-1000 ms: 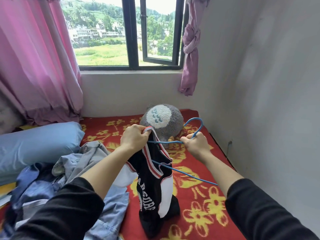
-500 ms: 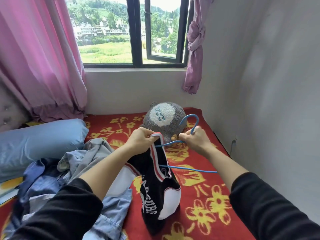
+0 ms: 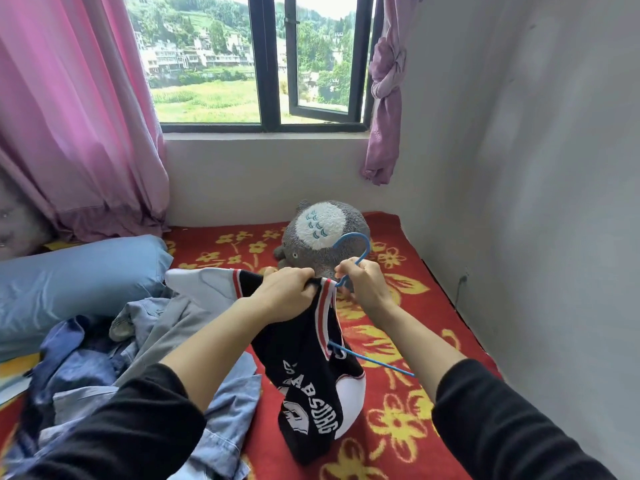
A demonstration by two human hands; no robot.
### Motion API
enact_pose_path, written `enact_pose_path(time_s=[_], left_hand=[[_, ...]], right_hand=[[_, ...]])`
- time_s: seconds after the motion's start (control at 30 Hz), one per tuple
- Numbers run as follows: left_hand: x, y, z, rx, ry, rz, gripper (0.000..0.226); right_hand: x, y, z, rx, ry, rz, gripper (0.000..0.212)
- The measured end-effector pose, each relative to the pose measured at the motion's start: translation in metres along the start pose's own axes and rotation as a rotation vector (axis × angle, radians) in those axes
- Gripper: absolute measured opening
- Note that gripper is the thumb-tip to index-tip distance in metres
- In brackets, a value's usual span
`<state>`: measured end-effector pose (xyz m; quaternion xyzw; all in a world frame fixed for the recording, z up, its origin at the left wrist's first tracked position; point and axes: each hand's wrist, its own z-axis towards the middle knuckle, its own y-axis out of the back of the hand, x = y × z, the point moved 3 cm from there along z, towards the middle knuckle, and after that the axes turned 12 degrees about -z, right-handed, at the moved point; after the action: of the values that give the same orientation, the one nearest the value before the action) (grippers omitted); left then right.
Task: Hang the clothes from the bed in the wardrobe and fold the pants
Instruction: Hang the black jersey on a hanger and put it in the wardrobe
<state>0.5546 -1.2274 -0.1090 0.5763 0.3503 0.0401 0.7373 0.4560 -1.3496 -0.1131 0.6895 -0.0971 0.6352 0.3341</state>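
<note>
While left hand [image 3: 287, 292] fingers clench black jersey [image 3: 304, 368] collar, right hand [image 3: 365, 285] pinches thin blue hooked hanger [image 3: 352, 235].

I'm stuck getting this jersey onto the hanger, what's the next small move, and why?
Probably pull the jersey with the left hand over the hanger end that sticks out bare on the right; the right hand grips the hanger below its hook.

I see bare bedspread [image 3: 394, 244] between the plush toy [image 3: 322, 237] and the wall [image 3: 519, 237] to its right. Left of the toy, a blue pillow [image 3: 79, 275] and heaped clothes [image 3: 104, 368] stand in my way.
</note>
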Motion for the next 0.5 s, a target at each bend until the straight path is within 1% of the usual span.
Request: enact_pose_path(time_s=[0.03,0.1,0.17,0.2,0.27,0.33,0.4,0.43,0.47,0.5], left_hand=[[0.0,0.0,-0.001,-0.021,-0.009,-0.035,0.022],[0.003,0.004,-0.002,-0.063,-0.013,-0.079,0.034],[0.009,0.011,-0.003,-0.094,-0.018,-0.117,0.042],[0.011,0.014,-0.004,-0.104,-0.022,-0.133,0.044],[0.013,0.018,-0.004,-0.107,-0.051,-0.15,0.044],[0.01,0.019,-0.004,-0.095,-0.114,-0.155,0.041],[0.003,0.022,-0.005,-0.066,-0.193,-0.174,0.04],[-0.001,0.024,-0.006,-0.047,-0.23,-0.193,0.041],[-0.005,0.027,-0.006,-0.033,-0.263,-0.215,0.042],[-0.008,0.032,-0.007,-0.032,-0.293,-0.238,0.041]], right_hand=[[0.002,-0.002,-0.002,0.06,0.007,0.038,0.019],[0.003,-0.002,-0.004,0.216,0.002,0.13,0.024],[-0.003,0.004,-0.003,0.328,-0.067,0.17,0.025],[-0.008,0.008,-0.002,0.349,-0.108,0.131,0.021],[-0.018,0.012,-0.001,0.396,-0.142,-0.084,0.023],[-0.026,0.007,-0.002,0.507,-0.116,-0.269,0.027],[-0.028,-0.001,-0.005,0.562,-0.058,-0.356,0.022],[-0.028,-0.006,-0.006,0.553,-0.036,-0.39,0.017],[-0.028,-0.008,-0.007,0.523,-0.027,-0.422,0.017],[-0.031,-0.009,-0.005,0.476,-0.018,-0.471,0.023]])
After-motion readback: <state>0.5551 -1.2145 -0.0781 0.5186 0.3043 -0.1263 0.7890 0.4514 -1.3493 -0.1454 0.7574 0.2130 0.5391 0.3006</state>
